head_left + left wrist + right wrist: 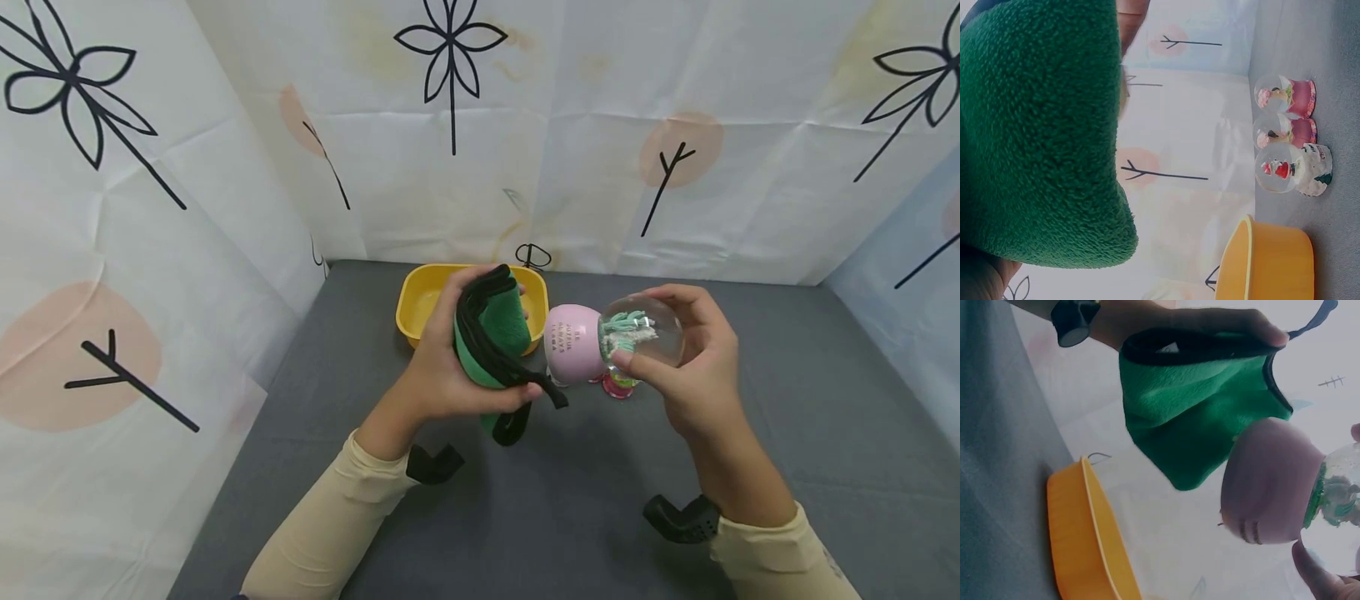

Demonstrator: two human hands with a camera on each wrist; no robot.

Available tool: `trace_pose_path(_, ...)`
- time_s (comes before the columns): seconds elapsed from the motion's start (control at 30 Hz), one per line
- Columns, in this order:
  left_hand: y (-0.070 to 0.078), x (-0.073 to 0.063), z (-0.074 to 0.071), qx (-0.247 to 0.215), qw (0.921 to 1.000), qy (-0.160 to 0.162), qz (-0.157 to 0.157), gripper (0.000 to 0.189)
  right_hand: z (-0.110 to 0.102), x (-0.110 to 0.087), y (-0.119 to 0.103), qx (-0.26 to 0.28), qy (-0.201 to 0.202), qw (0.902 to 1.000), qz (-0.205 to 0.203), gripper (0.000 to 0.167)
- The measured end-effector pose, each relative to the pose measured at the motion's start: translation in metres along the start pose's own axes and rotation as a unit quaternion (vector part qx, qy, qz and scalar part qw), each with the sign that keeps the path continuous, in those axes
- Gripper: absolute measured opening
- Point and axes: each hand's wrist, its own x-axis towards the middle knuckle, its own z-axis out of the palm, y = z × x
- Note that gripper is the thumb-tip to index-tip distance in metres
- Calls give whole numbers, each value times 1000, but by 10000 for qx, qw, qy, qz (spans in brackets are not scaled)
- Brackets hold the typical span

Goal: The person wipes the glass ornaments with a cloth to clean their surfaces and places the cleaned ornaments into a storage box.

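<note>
My left hand (442, 379) grips a folded green cloth (506, 321) with black edging and a dangling black strip; in the left wrist view the fuzzy green cloth (1047, 137) fills much of the picture. A snow globe with a pink base (573, 343) lies sideways in my right hand (697, 358), whose thumb and fingers grip the clear ball. The pink base points toward the cloth. Green and white figures show inside the ball. In the right wrist view, the pink base (1272, 481) overlaps the cloth (1191, 419).
A yellow bin (416, 304) stands at the back of the grey table (810, 400). Beside it are two pink-based snow globes (1302, 99) and one with a white base (1315, 170). Patterned white fabric (585, 192) hangs behind and at the sides.
</note>
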Motion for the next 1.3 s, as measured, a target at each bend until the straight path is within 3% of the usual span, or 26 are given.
trace_pose_path(0.2, -3, 0, 2, 36, 9999, -30, -122, 116, 3, -4, -6, 396, -29, 9986, -350, 65)
trace_pose_path(0.47, -2, -2, 8, -257, 9985, -192, -443, 113, 18, -11, -6, 1162, -252, 9892, -860, 73)
trace_pose_path(0.63, -3, -3, 11, -404, 9974, -334, -485, 110, 23, -15, -5, 846, -369, 9914, -928, 75)
trace_pose_path(0.87, -4, -5, 13, -217, 9973, -391, -580, 115, 23, -18, -3, 504, -542, 9927, -957, 78)
trace_pose_path(1.13, -4, -4, 15, -181, 9970, -592, -463, 120, 26, -18, 2, 368, -837, 9818, -1665, 77)
trace_pose_path(1.3, -2, -5, 15, -209, 9963, -741, -384, 117, 27, -17, 4, 478, -983, 9763, -1869, 76)
